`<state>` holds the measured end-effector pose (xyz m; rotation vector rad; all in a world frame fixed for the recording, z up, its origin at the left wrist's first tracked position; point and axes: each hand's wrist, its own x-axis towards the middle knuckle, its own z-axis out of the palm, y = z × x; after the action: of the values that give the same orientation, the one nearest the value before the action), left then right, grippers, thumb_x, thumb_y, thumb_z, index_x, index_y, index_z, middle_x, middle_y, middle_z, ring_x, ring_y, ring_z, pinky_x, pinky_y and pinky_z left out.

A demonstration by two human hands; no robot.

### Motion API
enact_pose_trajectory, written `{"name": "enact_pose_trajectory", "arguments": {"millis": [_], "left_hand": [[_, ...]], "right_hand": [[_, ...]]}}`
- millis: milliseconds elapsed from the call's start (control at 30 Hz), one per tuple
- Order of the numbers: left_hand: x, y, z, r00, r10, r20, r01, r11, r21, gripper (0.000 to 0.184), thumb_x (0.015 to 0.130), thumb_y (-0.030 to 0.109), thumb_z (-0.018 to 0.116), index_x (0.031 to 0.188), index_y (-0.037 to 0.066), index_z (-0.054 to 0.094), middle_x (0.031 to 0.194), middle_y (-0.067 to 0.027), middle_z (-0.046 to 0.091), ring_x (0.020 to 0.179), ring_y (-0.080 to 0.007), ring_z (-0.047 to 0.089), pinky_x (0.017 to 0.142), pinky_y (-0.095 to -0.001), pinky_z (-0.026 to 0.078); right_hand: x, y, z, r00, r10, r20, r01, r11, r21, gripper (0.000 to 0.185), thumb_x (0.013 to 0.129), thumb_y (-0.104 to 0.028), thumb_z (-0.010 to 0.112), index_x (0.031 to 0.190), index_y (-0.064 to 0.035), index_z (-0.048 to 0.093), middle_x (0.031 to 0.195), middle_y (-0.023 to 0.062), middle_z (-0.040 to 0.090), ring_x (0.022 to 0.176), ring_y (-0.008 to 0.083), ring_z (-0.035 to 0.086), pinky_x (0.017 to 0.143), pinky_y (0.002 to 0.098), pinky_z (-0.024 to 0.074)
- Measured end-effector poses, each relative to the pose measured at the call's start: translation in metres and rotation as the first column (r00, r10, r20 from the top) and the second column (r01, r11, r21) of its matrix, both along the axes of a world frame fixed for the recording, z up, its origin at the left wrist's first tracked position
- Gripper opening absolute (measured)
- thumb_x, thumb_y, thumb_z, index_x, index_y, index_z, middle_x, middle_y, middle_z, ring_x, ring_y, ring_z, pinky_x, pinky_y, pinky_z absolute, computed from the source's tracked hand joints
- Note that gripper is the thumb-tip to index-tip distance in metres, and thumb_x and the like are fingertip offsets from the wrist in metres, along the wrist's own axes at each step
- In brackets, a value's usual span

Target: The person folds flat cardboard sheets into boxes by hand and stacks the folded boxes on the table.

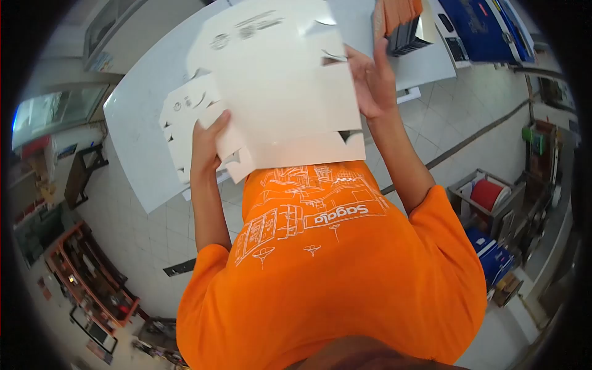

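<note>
An unfolded white cardboard box with slots, tabs and small dark print is held tilted above the table, close to my orange shirt. My left hand grips it near the fold between its large panel and a smaller side flap. The thumb lies on top; the other fingers are mostly hidden beneath. My right hand is at the box's right edge, fingers apart and palm turned towards it. Some of its fingertips touch or pass behind the edge; I cannot tell which.
Under the cardboard is a white table with a rounded left edge. A stack of orange-and-black pieces stands at its back right, beside a blue case. To the right on the tiled floor is a metal frame holding a red roll.
</note>
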<state>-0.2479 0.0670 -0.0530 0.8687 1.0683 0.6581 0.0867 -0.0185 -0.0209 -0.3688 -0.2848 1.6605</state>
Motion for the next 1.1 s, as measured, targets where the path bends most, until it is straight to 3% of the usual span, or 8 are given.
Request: {"name": "enact_pose_trajectory", "arguments": {"millis": [133, 267, 333, 467, 667, 767, 967, 1100], "left_hand": [[0.002, -0.010, -0.001, 0.964, 0.265, -0.027, -0.262, 0.961, 0.095, 0.056, 0.100, 0.010, 0.072, 0.148, -0.006, 0.047, 0.137, -0.0200, 0.063, 0.119, -0.0300, 0.068, 0.096, -0.0414, 0.062], [0.010, -0.006, -0.016, 0.935, 0.352, 0.032, -0.353, 0.926, 0.134, 0.051, 0.101, 0.011, 0.070, 0.144, -0.006, 0.050, 0.131, -0.0183, 0.066, 0.113, -0.0295, 0.072, 0.093, -0.0436, 0.063], [0.024, -0.017, -0.002, 0.927, 0.370, 0.054, -0.374, 0.922, 0.104, 0.047, 0.101, 0.010, 0.069, 0.142, -0.006, 0.051, 0.126, -0.0169, 0.067, 0.110, -0.0292, 0.072, 0.091, -0.0437, 0.063], [0.051, -0.042, 0.024, 0.898, 0.424, 0.123, -0.417, 0.906, -0.079, 0.041, 0.104, 0.009, 0.065, 0.140, -0.006, 0.052, 0.121, -0.0153, 0.067, 0.109, -0.0284, 0.072, 0.091, -0.0432, 0.062], [0.064, -0.050, 0.026, 0.888, 0.427, 0.170, -0.445, 0.892, 0.082, 0.042, 0.106, 0.011, 0.064, 0.142, -0.006, 0.051, 0.129, -0.0155, 0.065, 0.115, -0.0277, 0.070, 0.094, -0.0427, 0.062], [0.071, -0.054, 0.030, 0.863, 0.471, 0.181, -0.497, 0.856, 0.143, 0.042, 0.106, 0.013, 0.064, 0.142, -0.005, 0.051, 0.131, -0.0152, 0.065, 0.116, -0.0277, 0.069, 0.095, -0.0424, 0.062], [0.067, -0.048, 0.029, 0.883, 0.427, 0.193, -0.446, 0.893, 0.062, 0.038, 0.107, 0.015, 0.062, 0.139, -0.003, 0.053, 0.127, -0.0144, 0.065, 0.115, -0.0281, 0.069, 0.095, -0.0430, 0.062], [0.067, -0.037, 0.023, 0.863, 0.448, 0.232, -0.465, 0.885, 0.021, 0.036, 0.108, 0.015, 0.061, 0.139, -0.002, 0.052, 0.125, -0.0139, 0.064, 0.114, -0.0276, 0.069, 0.094, -0.0440, 0.062]], "right_hand": [[0.003, -0.048, -0.020, 0.744, 0.189, 0.641, -0.174, 0.981, -0.088, 0.052, 0.100, -0.018, 0.072, 0.139, 0.0125, 0.056, 0.131, 0.0169, 0.069, 0.105, 0.0313, 0.076, 0.093, 0.0419, 0.0656], [-0.008, -0.026, -0.021, 0.564, 0.296, 0.771, -0.050, 0.944, -0.326, 0.061, 0.101, -0.016, 0.072, 0.149, 0.0111, 0.046, 0.122, 0.0173, 0.071, 0.092, 0.0274, 0.078, 0.074, 0.0362, 0.0661], [-0.015, -0.014, -0.025, 0.138, 0.119, 0.983, 0.123, 0.983, -0.136, 0.056, 0.104, -0.016, 0.068, 0.149, 0.0104, 0.048, 0.120, 0.0184, 0.071, 0.090, 0.0246, 0.076, 0.074, 0.0364, 0.0628], [-0.035, -0.004, -0.032, -0.463, -0.193, 0.865, 0.229, 0.917, 0.327, 0.042, 0.104, -0.012, 0.062, 0.140, 0.0106, 0.060, 0.107, 0.0253, 0.069, 0.093, 0.0423, 0.070, 0.085, 0.0462, 0.0558], [-0.021, 0.008, -0.045, 0.560, -0.318, 0.765, 0.507, 0.862, -0.013, 0.043, 0.106, -0.013, 0.064, 0.145, 0.0069, 0.061, 0.112, 0.0128, 0.073, 0.096, 0.0236, 0.068, 0.087, 0.0400, 0.0574], [-0.022, 0.013, -0.029, 0.768, -0.293, 0.570, 0.477, 0.855, -0.203, 0.039, 0.105, -0.011, 0.067, 0.140, 0.0056, 0.066, 0.110, 0.0078, 0.073, 0.096, 0.0146, 0.069, 0.088, 0.0307, 0.0574], [-0.023, 0.018, -0.026, 0.447, -0.455, 0.770, 0.561, 0.813, 0.154, 0.037, 0.103, -0.010, 0.072, 0.135, 0.0074, 0.067, 0.105, 0.0090, 0.073, 0.093, 0.0111, 0.069, 0.088, 0.0231, 0.0552], [-0.041, 0.025, -0.010, 0.591, -0.655, 0.471, 0.663, 0.727, 0.179, 0.039, 0.106, -0.021, 0.071, 0.134, 0.0060, 0.067, 0.102, 0.0063, 0.074, 0.092, 0.0102, 0.068, 0.085, 0.0212, 0.0535]]}}
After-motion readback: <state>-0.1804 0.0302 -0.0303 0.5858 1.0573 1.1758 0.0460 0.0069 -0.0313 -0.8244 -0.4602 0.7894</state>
